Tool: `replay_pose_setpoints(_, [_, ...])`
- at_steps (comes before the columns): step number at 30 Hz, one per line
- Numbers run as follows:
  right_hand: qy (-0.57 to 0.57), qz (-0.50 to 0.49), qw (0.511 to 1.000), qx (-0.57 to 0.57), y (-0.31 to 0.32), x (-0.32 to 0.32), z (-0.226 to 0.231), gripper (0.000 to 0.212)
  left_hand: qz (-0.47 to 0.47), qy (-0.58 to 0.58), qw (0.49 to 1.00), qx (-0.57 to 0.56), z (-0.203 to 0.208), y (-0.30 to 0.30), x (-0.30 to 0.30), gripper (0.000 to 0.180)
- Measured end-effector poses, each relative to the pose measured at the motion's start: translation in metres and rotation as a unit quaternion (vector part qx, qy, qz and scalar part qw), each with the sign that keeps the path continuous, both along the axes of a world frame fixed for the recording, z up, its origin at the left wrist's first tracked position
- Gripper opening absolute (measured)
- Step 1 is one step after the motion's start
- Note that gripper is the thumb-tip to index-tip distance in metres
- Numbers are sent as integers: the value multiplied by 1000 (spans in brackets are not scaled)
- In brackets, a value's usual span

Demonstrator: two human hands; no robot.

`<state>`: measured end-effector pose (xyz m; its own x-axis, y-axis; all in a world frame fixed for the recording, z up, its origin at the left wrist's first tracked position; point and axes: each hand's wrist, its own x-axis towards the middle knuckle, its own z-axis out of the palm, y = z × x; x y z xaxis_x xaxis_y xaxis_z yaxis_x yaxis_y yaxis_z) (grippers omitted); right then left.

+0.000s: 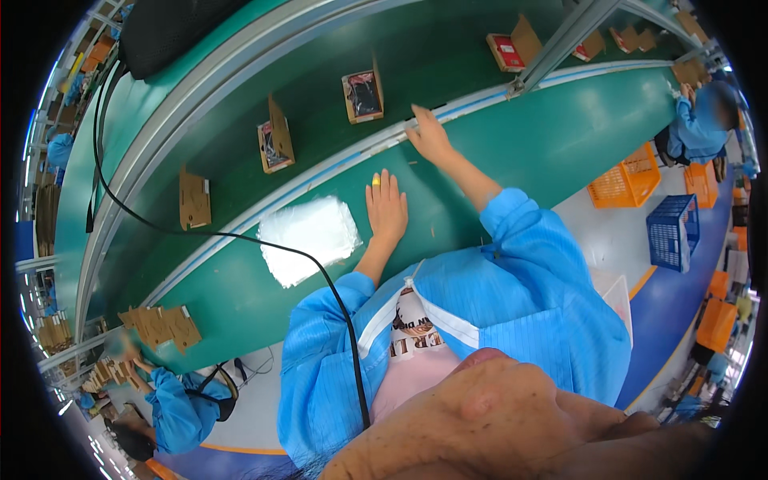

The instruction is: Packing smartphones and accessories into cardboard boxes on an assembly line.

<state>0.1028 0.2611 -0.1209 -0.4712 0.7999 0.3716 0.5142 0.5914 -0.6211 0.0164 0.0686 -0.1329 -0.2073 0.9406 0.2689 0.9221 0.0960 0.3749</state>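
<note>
My left hand [387, 210] lies flat on the green worktable [512, 160], fingers stretched out and a yellow band on one finger. Just to its left is a stack of shiny, whitish plastic bags [310, 242]. My right hand [431, 140] reaches over the pale rail [376, 142] between the table and the dark green conveyor belt, its fingers apart with nothing visible in them. Beyond the rail, an open cardboard box [363, 98] with a dark wrapped item inside is nearest to that hand. Another open box [276, 146] stands to its left.
More cardboard boxes [194, 202] line the belt, one with red contents [506, 53] at right. A black cable [240, 237] crosses the view. A metal post [560, 48] rises at upper right. Co-workers in blue sit at both sides; orange [628, 178] and blue crates [672, 232] stand right.
</note>
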Motion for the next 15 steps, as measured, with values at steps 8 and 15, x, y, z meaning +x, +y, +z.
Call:
replay_pose_setpoints(8, [-30, -239, 969, 53, 114, 103, -28, 45, 13, 42, 998, -47, -5, 8, 1, 48])
replay_pose_setpoints(15, [40, -411, 910, 43, 232, 130, -52, 68, 13, 36, 997, -74, 1, 16, 5, 49])
